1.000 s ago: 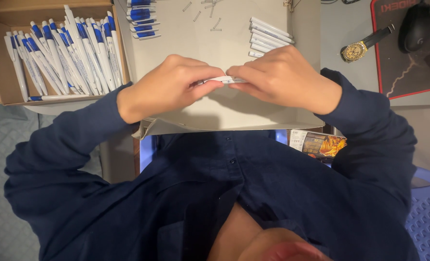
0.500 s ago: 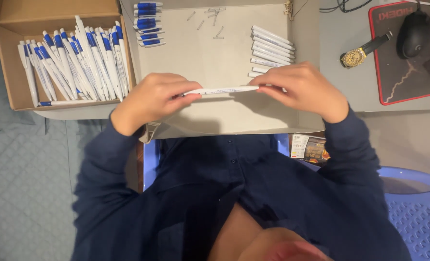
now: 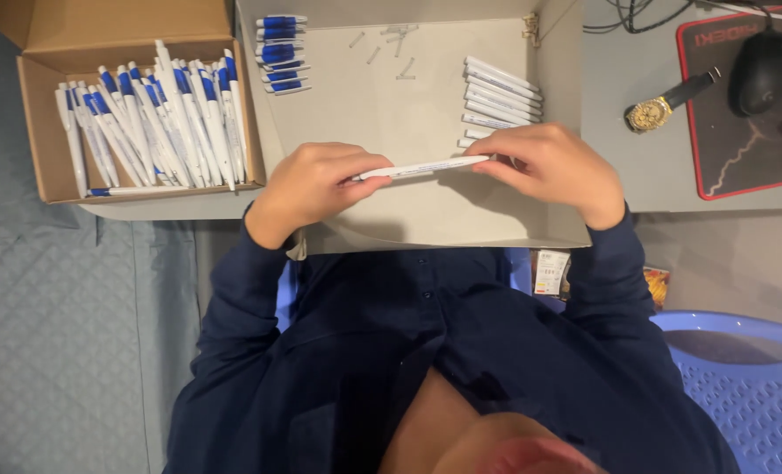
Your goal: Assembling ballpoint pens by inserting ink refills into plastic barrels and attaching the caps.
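My left hand point(image 3: 316, 183) and my right hand point(image 3: 544, 165) hold a white pen barrel point(image 3: 426, 167) level between them, each pinching one end, above a flat grey cardboard sheet point(image 3: 382, 96). Just beyond my right hand lies a row of several white pen barrels point(image 3: 500, 92). At the sheet's far left corner sits a stack of blue pen caps point(image 3: 281, 53). A few small springs point(image 3: 391, 48) lie scattered at the far edge.
An open cardboard box point(image 3: 48, 158) on the left holds several finished white and blue pens point(image 3: 158, 118). To the right are a gold wristwatch point(image 3: 663, 105), a black mouse point(image 3: 764, 70) on a red-edged pad, and a blue plastic chair point(image 3: 742, 386).
My hands have drawn apart from a close clasp, so the white barrel now shows full length between them. The view has shifted slightly.
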